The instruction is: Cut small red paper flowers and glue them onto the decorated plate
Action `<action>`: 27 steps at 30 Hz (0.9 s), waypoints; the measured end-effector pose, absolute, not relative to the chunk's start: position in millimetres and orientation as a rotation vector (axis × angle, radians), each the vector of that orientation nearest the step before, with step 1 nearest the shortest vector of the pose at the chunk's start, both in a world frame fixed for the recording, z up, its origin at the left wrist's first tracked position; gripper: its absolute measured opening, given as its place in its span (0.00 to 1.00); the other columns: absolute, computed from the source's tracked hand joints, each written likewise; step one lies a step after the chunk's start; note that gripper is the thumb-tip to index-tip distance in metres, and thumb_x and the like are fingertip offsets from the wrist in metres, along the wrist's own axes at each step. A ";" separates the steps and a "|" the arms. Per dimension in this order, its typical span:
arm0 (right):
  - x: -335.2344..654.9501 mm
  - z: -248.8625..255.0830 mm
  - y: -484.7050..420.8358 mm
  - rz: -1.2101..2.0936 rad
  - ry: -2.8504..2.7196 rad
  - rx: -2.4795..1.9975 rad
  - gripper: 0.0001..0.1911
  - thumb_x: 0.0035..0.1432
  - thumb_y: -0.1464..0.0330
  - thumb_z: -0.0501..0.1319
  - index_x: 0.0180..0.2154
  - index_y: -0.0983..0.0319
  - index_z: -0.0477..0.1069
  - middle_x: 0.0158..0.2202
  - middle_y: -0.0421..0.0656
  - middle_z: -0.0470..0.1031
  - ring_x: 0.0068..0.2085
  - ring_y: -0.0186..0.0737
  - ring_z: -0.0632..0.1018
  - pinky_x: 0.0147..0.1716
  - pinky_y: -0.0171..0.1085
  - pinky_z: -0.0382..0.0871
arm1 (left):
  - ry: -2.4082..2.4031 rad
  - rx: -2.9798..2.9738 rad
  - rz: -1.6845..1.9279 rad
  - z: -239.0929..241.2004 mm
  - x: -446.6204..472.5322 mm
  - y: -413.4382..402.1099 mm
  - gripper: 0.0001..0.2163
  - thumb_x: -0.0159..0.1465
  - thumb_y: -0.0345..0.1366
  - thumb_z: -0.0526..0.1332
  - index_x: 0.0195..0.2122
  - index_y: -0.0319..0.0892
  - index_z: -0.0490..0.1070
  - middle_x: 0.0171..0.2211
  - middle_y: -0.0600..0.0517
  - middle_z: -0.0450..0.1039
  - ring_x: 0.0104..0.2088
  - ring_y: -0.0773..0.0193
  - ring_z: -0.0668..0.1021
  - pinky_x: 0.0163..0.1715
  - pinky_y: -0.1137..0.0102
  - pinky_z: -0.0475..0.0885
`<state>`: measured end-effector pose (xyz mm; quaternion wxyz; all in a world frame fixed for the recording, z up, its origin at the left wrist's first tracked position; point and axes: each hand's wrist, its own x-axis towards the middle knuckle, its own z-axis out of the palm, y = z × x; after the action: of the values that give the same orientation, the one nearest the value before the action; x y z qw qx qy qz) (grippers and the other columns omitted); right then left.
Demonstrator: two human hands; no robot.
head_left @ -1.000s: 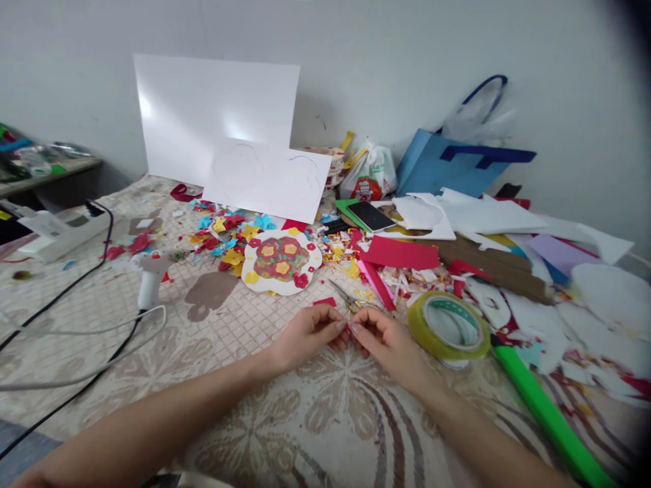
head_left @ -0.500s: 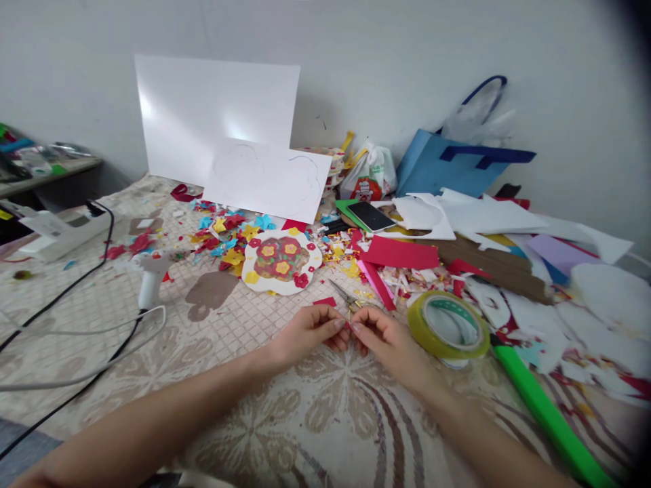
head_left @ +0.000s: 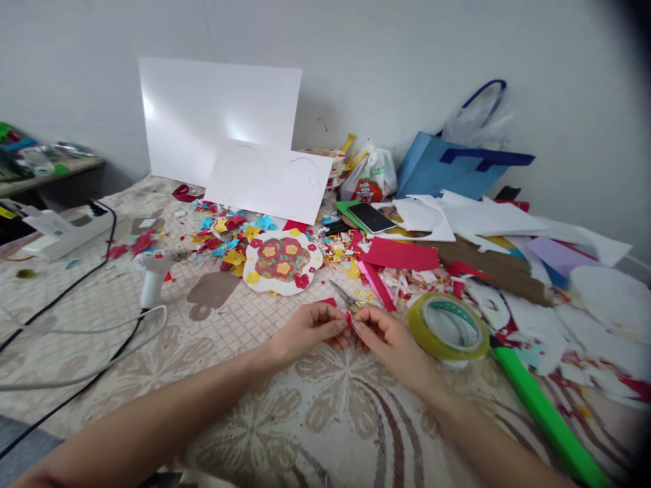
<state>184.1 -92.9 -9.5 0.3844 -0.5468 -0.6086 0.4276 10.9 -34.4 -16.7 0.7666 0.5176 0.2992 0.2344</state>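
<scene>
Between the fingertips of both hands is a small piece of red paper (head_left: 349, 320), mostly covered by the fingers. My left hand (head_left: 316, 327) pinches it from the left, and my right hand (head_left: 380, 331) pinches it from the right. Just beyond the fingertips lie scissors (head_left: 346, 294) with gold-coloured handles, partly hidden. A strip of red paper (head_left: 325, 301) rests left of them. Farther back sits a white scalloped card (head_left: 283, 263) decorated with red and yellow flowers.
A roll of yellow tape (head_left: 420, 325) lies right of my right hand, near a long green tool (head_left: 544, 407). A white glue gun (head_left: 151, 281) with cords stands at left. Paper flowers (head_left: 234, 257), a phone (head_left: 373, 217), white sheets (head_left: 264, 179) and a blue bag (head_left: 432, 166) fill the back.
The red paper shows a little more between my fingertips, and my fingers have shifted slightly around it. The rest of the table looks the same.
</scene>
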 end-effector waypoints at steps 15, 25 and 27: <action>181.5 -6.2 -96.0 0.880 -1.721 -1.468 0.04 0.58 0.70 0.54 0.32 0.60 0.65 0.27 0.40 0.70 0.29 0.36 0.70 0.28 0.34 0.63 | 0.653 1.206 0.509 -21.4 11.3 -34.2 0.13 0.56 0.43 0.63 0.32 0.36 0.70 0.27 0.50 0.75 0.28 0.67 0.77 0.32 0.70 0.72; 182.1 -3.3 -96.4 0.857 -1.785 -1.432 0.07 0.60 0.72 0.52 0.32 0.60 0.66 0.26 0.38 0.68 0.28 0.35 0.69 0.28 0.33 0.63 | 0.678 1.170 0.522 -18.0 10.8 -35.2 0.13 0.55 0.42 0.65 0.31 0.36 0.69 0.27 0.50 0.74 0.27 0.68 0.75 0.32 0.70 0.70; 182.7 -4.4 -96.0 0.827 -1.766 -1.428 0.05 0.59 0.72 0.52 0.34 0.60 0.66 0.29 0.39 0.70 0.30 0.36 0.71 0.30 0.34 0.65 | 0.679 1.109 0.508 -17.9 11.0 -34.9 0.13 0.54 0.42 0.65 0.30 0.36 0.69 0.27 0.51 0.74 0.26 0.69 0.75 0.32 0.71 0.70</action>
<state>182.7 -96.0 -4.4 0.3543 -0.5524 -0.6833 0.3200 11.0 -34.9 -17.9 0.7662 0.5105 0.3125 0.2338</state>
